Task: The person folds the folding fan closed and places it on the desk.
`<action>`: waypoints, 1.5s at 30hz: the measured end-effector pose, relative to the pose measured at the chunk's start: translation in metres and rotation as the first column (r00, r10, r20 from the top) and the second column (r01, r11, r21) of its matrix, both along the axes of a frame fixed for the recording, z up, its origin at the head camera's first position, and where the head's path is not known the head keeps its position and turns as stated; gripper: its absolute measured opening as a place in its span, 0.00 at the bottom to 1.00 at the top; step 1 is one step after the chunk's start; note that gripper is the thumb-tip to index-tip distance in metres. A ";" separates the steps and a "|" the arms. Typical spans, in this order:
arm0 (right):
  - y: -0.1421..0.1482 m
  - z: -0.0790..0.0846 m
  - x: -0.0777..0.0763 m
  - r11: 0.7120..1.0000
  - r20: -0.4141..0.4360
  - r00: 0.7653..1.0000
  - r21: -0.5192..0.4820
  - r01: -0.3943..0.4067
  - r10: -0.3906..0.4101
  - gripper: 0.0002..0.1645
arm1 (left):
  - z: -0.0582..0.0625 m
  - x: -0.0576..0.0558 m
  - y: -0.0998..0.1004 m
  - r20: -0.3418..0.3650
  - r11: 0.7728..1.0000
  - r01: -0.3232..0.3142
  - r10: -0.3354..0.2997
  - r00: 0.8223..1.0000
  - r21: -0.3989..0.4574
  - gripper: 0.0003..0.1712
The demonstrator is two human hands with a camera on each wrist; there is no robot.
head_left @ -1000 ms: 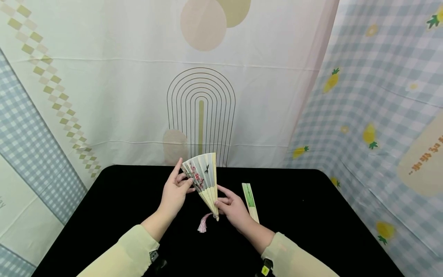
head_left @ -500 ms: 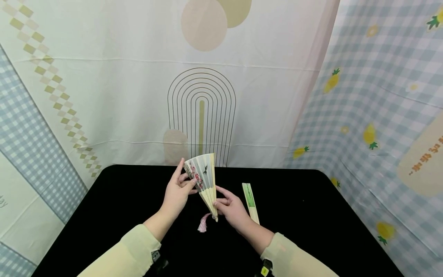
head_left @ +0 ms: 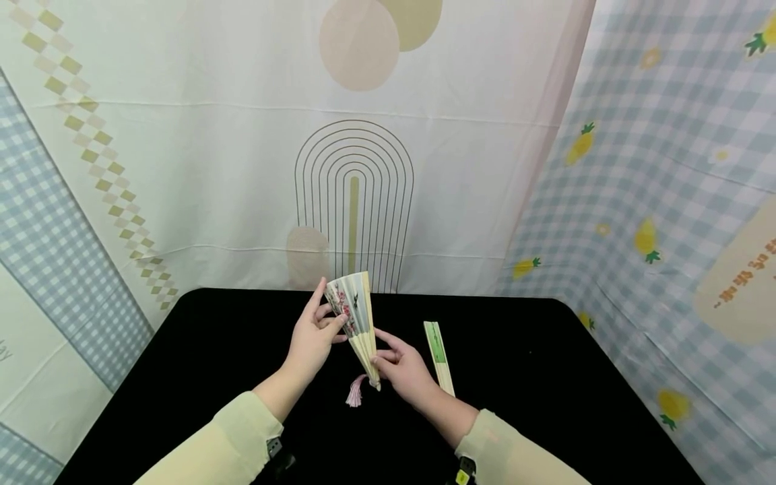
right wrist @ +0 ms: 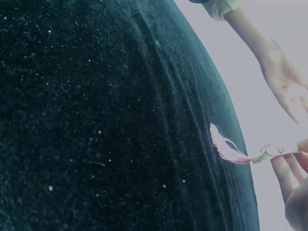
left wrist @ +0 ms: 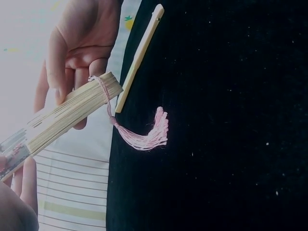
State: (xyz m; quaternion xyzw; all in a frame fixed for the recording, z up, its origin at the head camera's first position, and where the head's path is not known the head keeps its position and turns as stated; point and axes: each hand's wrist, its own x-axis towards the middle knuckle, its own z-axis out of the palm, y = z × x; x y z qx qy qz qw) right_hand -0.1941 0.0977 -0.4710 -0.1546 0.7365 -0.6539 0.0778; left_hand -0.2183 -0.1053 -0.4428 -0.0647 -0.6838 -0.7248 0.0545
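A partly spread folding fan [head_left: 351, 303] with red blossoms and a dark bird on its pale leaf is held up above the table. My left hand [head_left: 309, 340] pinches its left edge between thumb and fingers. Lower down, my right hand [head_left: 407, 370] grips the wooden ribs near the pivot. From the pivot end hangs a pink tassel [left wrist: 144, 137]. In the left wrist view the stacked ribs [left wrist: 72, 113] show edge-on. The right wrist view catches the tassel [right wrist: 231, 153] and only parts of both hands.
A second folding fan [head_left: 438, 353], folded up with a green leaf, lies to the right of my right hand, its lower end hidden by the forearm. The black-covered table [head_left: 533, 404] ends at a printed curtain [head_left: 230, 168] behind.
The fan has narrowed as its right edge swung left toward the left edge. My left hand has shifted slightly right, and my right hand slightly left.
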 end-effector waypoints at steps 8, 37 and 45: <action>0.001 -0.002 0.000 0.997 -0.047 0.999 0.079 0.004 -0.001 0.32 | 0.000 -0.002 0.003 -0.003 0.999 -0.019 0.019 1.000 -0.036 0.49; -0.001 0.020 0.007 0.999 -0.006 1.000 0.050 0.005 -0.005 0.30 | -0.005 0.003 0.015 0.042 0.999 0.044 -0.044 0.998 0.003 0.49; -0.001 0.029 0.014 1.000 0.003 1.000 0.025 0.000 0.000 0.35 | -0.012 0.005 0.016 0.076 0.998 0.056 -0.059 0.995 0.033 0.47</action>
